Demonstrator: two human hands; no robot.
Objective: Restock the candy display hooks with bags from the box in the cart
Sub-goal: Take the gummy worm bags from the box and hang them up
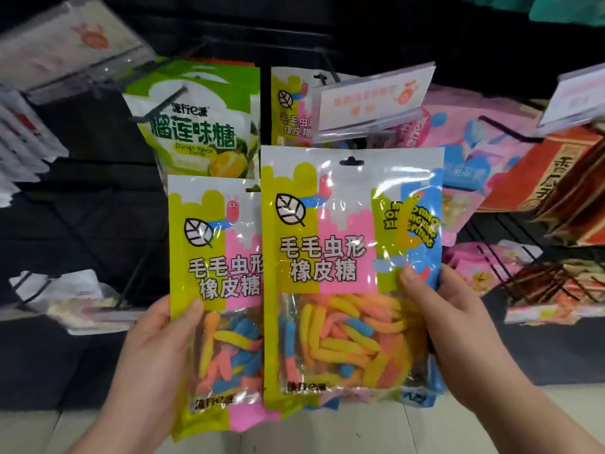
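Left gummy-worm bag [212,257], glossy flat plastic, is pinched by left grip [154,348]. Right gummy-worm bag [327,257] is grasped by right grip [458,329], its edge overlapping the left one. Sugary worm shapes are seen through clear windows. Durian candy bag [196,126] is hung behind on a wire hook [160,104].

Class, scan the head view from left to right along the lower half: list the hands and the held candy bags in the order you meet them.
left hand → left gummy worm bag → right gummy worm bag → right hand
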